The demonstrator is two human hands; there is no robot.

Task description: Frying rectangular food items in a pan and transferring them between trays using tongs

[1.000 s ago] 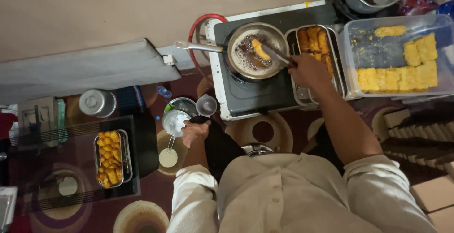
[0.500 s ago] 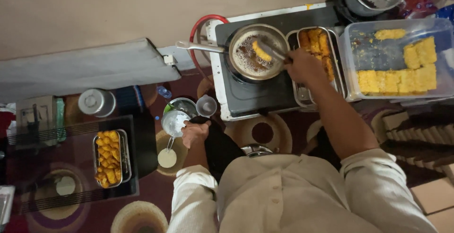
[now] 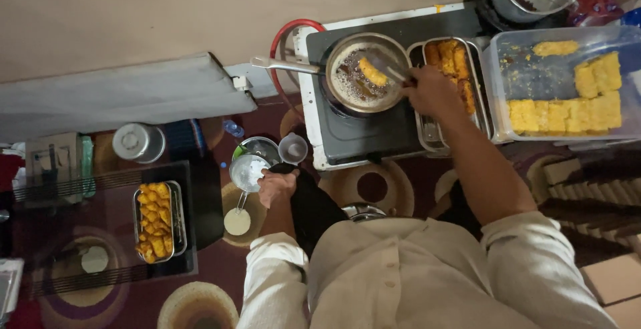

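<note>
Golden-brown, a long fried piece (image 3: 372,72) hangs over the bubbling oil of a round metal frying pan (image 3: 347,92), caught at the tip of thin tongs (image 3: 394,72) that my right hand (image 3: 431,92) pinches closed. The pan sits on a dark single-burner stove (image 3: 360,132), its long handle pointing left. Just right of the pan, touching the stove's edge, a rectangular metal tray (image 3: 427,132) holds more browned pieces. Beside that stands a clear plastic tub (image 3: 534,79) with pale yellow breaded blocks lined up inside.

My left hand (image 3: 277,187) is down low near my body, fingers curled shut around a dark cloth (image 3: 310,209) and resting against a small bowl of white batter (image 3: 247,171). A clear plastic cup (image 3: 292,147) stands just beside it.

Farther left, on the patterned carpet (image 3: 200,305), a dark tray carries another metal tin (image 3: 159,221) full of small golden fried bits. A round steel lidded container (image 3: 139,142) sits above it.
</note>
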